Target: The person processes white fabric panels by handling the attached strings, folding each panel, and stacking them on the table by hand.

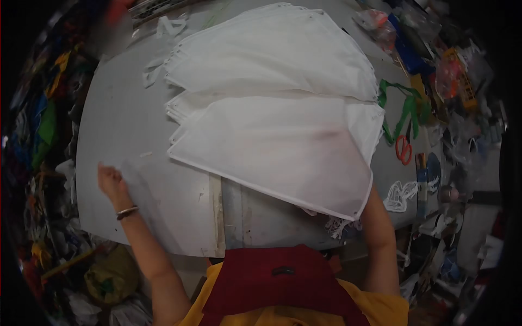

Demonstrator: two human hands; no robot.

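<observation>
A stack of white fabric pieces (261, 60) with trimmed, notched edges covers the middle and far part of the table. The top white fabric piece (272, 146) hangs its near corner past the table's front edge. My right forearm (379, 231) reaches under that corner. The fabric hides my right hand, and a faint pinkish shade shows through the cloth. Left of the stack, my left hand (112, 183) is raised over the bare table with its fingers curled in. I see nothing in it, and it is apart from the fabric.
Orange-handled scissors (403, 150) and green strips (405, 108) lie right of the stack. A bundle of white cord (401, 195) is at the right edge. White straps (155, 70) lie at the far left. Clutter surrounds the grey table (119, 119).
</observation>
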